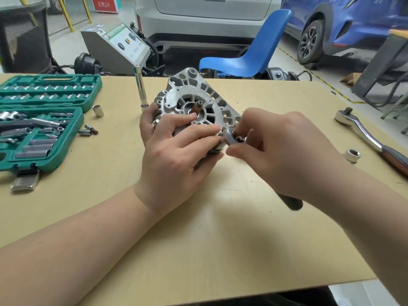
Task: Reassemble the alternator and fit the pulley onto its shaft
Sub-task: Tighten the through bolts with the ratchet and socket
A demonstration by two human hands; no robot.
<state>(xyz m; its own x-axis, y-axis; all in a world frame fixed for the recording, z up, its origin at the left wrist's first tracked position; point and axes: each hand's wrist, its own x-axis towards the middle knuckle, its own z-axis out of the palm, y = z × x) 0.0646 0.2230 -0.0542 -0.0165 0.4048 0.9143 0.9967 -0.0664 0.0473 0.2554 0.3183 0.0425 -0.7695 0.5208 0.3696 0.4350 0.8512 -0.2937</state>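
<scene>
Alternator (194, 107) tilted on table (198, 239), left hand (176, 151) grasping its housing; we note right hand (280, 151) pinching what appears a socket (231, 138) against its edge.

One head-worn camera looks forward and down, close over the table (198, 239).

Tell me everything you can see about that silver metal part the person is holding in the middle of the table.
The alternator housing looks like dull grey cast metal, roundish, pierced with many vent slots and with bolt lugs at its rim. A short coppery shaft sticks out of its centre. It is tilted up off the table, its face toward the camera. The left hand grips its lower left side, thumb on the face. The right hand holds a shiny tool head against its lower right edge.
</scene>
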